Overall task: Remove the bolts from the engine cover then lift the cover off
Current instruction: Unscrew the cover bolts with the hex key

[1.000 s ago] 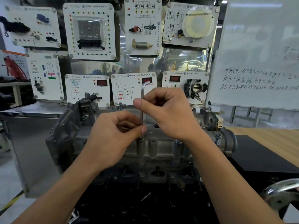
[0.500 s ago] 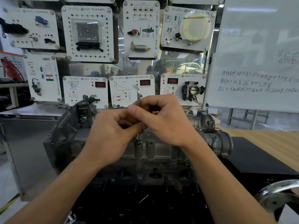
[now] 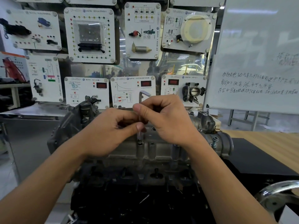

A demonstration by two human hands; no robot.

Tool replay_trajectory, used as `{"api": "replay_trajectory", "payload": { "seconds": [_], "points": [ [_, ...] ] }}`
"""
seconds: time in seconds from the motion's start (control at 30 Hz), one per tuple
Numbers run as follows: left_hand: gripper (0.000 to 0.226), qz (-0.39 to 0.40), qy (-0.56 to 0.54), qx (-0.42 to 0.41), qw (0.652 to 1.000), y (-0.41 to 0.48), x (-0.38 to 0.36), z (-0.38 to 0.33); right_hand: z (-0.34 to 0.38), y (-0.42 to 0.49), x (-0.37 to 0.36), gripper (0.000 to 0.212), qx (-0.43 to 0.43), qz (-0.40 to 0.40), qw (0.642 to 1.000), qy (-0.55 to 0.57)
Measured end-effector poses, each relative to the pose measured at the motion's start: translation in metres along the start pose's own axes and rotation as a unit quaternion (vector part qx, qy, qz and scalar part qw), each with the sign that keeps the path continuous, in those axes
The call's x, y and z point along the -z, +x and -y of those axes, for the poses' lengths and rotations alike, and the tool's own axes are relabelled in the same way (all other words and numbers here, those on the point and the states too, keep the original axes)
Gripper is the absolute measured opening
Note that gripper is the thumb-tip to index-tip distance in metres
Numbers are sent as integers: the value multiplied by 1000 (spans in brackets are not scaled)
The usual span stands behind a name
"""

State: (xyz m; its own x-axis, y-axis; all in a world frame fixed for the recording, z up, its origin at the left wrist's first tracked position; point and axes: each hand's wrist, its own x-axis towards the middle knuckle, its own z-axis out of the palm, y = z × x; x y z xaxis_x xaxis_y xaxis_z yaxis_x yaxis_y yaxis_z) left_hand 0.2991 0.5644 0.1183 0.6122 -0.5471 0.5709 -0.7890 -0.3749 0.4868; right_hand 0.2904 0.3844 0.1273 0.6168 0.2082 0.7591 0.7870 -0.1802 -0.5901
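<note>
Head camera looks down on the grey engine cover (image 3: 161, 148), seated on the engine dead ahead and, by the look of it, not lifted yet. Two hands meet above its near rim: the left hand (image 3: 106, 135) pinches a shaft low between thumb and curled fingers, and the right hand (image 3: 169, 120) pinches it higher up. That shaft is the hex key (image 3: 140, 98), long axis upright, short arm poking right at the top. Its tip drops into a bolt (image 3: 140, 142) straight below the left thumb, so the left hand sits nearer; twirling it out looks like the job.
</note>
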Motion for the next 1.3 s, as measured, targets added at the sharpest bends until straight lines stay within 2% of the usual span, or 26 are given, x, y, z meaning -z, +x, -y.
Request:
{"api": "replay_trajectory", "payload": {
  "seconds": [0.13,0.27,0.37,0.43,0.57,0.7,0.8,0.87,0.93,1.1,1.2,1.3],
  "points": [
    [21,27,-42,-6,999,2,0,3,2,0,4,23,8,58,998,-39],
    [10,-36,-57,-2,998,4,-5,6,-1,0,8,18,18,65,996,-65],
    [17,-84,-72,-11,994,4,-11,4,-3,0,7,10,25,37,999,-29],
    [19,-108,-72,-14,991,6,-15,2,-6,0,5,14,20,8,1000,-15],
    [25,-111,-77,-14,991,8,-18,3,-8,0,5,15,9,-18,1000,4],
    [24,-56,-42,-10,997,4,-12,5,-6,1,7,8,14,27,1000,-7],
    [21,22,-56,-13,998,1,-4,7,-6,1,9,12,12,76,997,-9],
    [20,41,-58,-4,997,1,-1,8,-8,1,9,15,2,91,996,-9],
    [16,25,-46,0,999,2,-2,8,-9,1,9,17,-1,85,996,-12],
    [18,-40,-20,-19,999,0,-9,5,-6,1,3,4,2,-8,1000,29],
    [3,-82,-35,-2,996,0,-14,5,-8,0,3,9,5,-37,999,29],
    [26,-133,-47,-4,990,2,-20,4,-8,0,2,10,10,-41,999,18]
  ]
}}
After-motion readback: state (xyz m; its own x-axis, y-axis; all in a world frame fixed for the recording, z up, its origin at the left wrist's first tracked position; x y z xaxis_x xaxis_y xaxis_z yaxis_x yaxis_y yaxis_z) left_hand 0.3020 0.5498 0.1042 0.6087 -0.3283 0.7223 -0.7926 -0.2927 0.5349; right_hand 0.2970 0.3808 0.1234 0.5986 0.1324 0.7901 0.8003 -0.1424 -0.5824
